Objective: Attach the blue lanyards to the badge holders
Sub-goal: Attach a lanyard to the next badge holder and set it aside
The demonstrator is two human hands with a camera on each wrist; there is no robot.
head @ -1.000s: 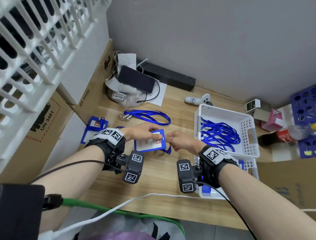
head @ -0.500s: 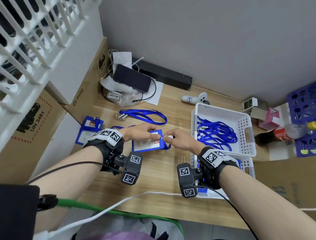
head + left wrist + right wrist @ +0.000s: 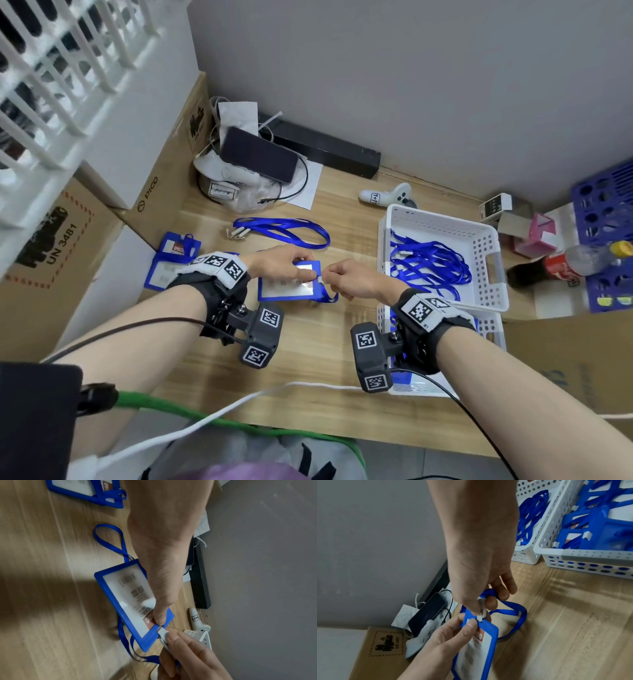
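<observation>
A blue-framed badge holder (image 3: 287,286) (image 3: 130,601) (image 3: 479,649) is just above the wooden table in front of me. My left hand (image 3: 281,265) (image 3: 159,615) pinches its top edge near the slot. My right hand (image 3: 346,279) (image 3: 485,601) pinches the metal clip (image 3: 163,635) (image 3: 482,612) of a blue lanyard (image 3: 130,646) (image 3: 513,609), and the clip's tip meets the holder's slot. The lanyard's strap loops under and behind the holder. Whether the clip has gone through the slot is hidden by fingers.
A second lanyard (image 3: 284,231) lies further back, and another badge holder (image 3: 171,260) lies at the left. A white basket (image 3: 479,240) of lanyards stands right of my hands, a nearer basket (image 3: 583,557) holds badge holders. Cardboard boxes (image 3: 68,246) line the left; a phone (image 3: 257,154) rests at the back.
Both hands stay at the holder's top edge. The right hand has brought the lanyard clip up against the slot; the holder has shifted slightly.
</observation>
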